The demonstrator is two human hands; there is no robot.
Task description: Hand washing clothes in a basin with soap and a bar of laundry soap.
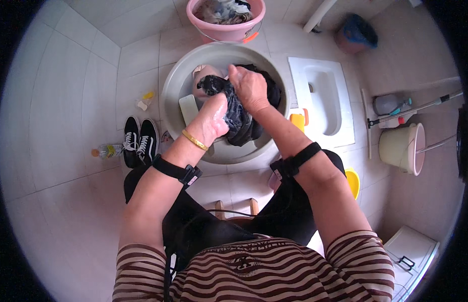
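Note:
Over a round grey plastic basin (169, 81), both hands grip a wet black cloth garment (237, 122) with suds on it. My left hand (215, 115), a gold bangle at its wrist, is closed on the near left part of the cloth, its fingers mostly hidden. My right hand (251, 85) is a little farther off and to the right, its fist closed on the same cloth. A twisted end of the garment sticks out to the left. Behind it lies a light pink item (208, 71). A pale, rounded flat object (188, 108) leans inside the basin's left side.
A pink bucket (226, 28) of soaking laundry touches the basin's far side. A squat toilet (326, 102) and a yellow-orange object (298, 120) are at right. Black sneakers (140, 141) and a plastic bottle (105, 151) stand left. A cream bucket (398, 149) and mop lie far right.

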